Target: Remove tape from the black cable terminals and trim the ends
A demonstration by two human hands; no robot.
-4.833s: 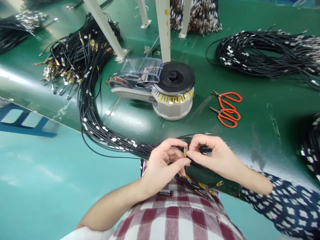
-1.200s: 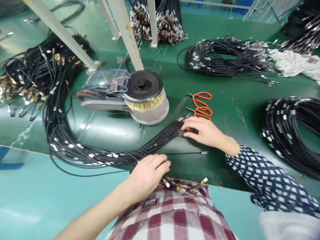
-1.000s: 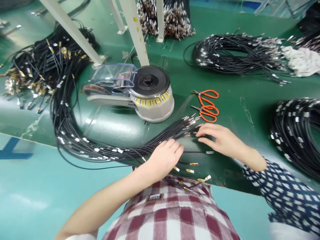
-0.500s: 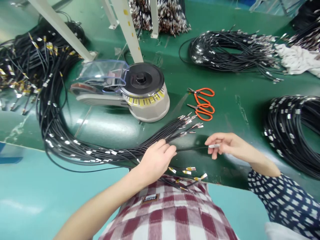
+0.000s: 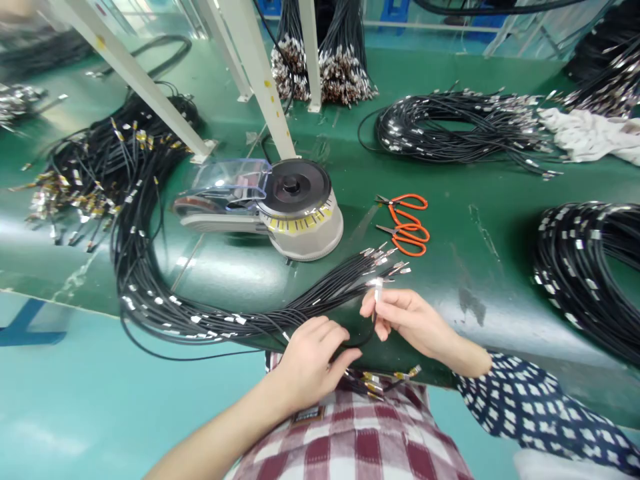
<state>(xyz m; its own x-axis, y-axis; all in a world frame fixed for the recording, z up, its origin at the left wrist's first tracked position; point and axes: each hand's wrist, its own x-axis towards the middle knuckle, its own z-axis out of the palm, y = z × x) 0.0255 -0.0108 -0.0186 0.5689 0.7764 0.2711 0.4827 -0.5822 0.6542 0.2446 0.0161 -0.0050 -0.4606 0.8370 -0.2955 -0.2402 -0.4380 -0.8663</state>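
Between the thumb and fingers of my right hand [image 5: 407,317] is the end of a black cable, with a white tag [image 5: 379,290] standing upright above the fingertips. From there the black cable [image 5: 369,337] bends down and left into my left hand [image 5: 315,360]. My left hand is loosely curled round it, thumb a little apart from the fingers; its palm side is hidden. Just beyond both hands lies a bundle of black cables [image 5: 260,323], its metal-tipped ends fanned out. More cable ends with yellow and silver tips [image 5: 373,381] lie at the table edge by my apron.
A round tape dispenser [image 5: 305,233] stands behind the bundle, near white frame posts [image 5: 270,100]. Two orange-handled scissors [image 5: 407,230] lie to its right. Coiled cables [image 5: 570,247] sit at the right, another coil [image 5: 450,127] farther back beside a white cloth [image 5: 575,133].
My right hand has moved left with the cable end, turning the tag upright and bending the cable. My left hand's thumb has moved away from its fingers. The camera view has shifted.
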